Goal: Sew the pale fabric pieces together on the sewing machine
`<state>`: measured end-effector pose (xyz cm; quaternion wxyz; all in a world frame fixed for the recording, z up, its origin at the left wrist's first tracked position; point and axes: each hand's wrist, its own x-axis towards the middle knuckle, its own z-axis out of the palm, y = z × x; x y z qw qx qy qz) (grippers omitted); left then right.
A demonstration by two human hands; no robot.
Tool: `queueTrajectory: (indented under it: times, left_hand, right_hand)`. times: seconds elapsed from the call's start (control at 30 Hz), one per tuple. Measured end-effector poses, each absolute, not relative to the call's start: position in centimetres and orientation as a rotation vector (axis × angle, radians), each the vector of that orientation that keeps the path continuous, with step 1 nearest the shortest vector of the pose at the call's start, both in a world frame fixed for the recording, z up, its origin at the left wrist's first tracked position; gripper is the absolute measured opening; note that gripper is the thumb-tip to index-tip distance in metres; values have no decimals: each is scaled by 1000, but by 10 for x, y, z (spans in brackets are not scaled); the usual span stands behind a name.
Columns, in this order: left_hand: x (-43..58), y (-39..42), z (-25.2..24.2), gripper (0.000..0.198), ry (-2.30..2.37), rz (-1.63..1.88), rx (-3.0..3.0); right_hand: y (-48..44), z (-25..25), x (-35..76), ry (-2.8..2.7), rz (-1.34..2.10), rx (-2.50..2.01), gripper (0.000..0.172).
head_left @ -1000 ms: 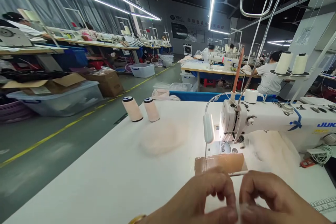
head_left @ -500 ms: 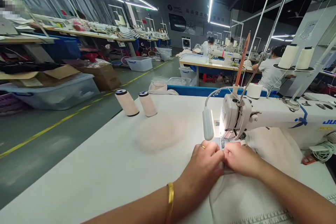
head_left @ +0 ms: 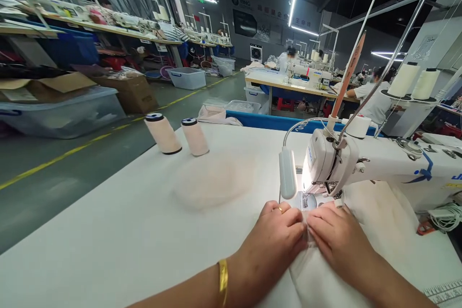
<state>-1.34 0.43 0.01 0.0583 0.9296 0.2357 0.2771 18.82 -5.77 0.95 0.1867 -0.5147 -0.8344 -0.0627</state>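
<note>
Pale fabric (head_left: 317, 274) lies on the white table in front of the sewing machine (head_left: 325, 159) and runs up toward its needle area. My left hand (head_left: 279, 233), with a ring and a gold bangle, is closed on the fabric's left edge, fingers bent. Close beside it on the right, my right hand (head_left: 335, 231) pinches the same fabric just below the presser foot (head_left: 306, 199). The fingertips of both hands nearly meet. More pale fabric (head_left: 382, 211) is spread right of the needle, beneath the machine arm. A small lamp (head_left: 288, 173) hangs left of the needle.
Two thread cones (head_left: 163, 134) stand at the white table's (head_left: 126, 231) far left edge. A ruler (head_left: 445, 293) lies at the lower right. A blue trough (head_left: 263, 121) runs behind the table. Beyond are plastic bins (head_left: 186, 78), other machines and a person in white (head_left: 371, 98).
My right hand has opened out from a tighter fist and sits a little lower and nearer, its fingers now more extended over the fabric. The camera view has shifted slightly.
</note>
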Motion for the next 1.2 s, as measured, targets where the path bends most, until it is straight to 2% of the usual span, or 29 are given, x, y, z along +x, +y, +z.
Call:
queueTrajectory:
  times: [0.2, 0.43, 0.83, 1.03, 1.2]
  left_hand:
    - [-12, 5, 4, 16, 773, 777, 2809]
    - [-12, 5, 8, 12, 846, 667, 2788]
    - [-5, 4, 3, 10, 911, 635, 2817]
    - [-6, 5, 5, 19, 906, 597, 2831]
    - [-4, 10, 1, 22, 908, 559, 2833]
  right_hand:
    - [-47, 1, 194, -2351, -37, -1503, 21]
    - [-43, -1, 198, -2344, -89, -1578, 20]
    - [-38, -10, 203, -2247, -147, -1569, 30]
    - [-36, -15, 206, -2253, -139, -1546, 32]
    - [-42, -7, 205, -2253, -137, -1428, 25]
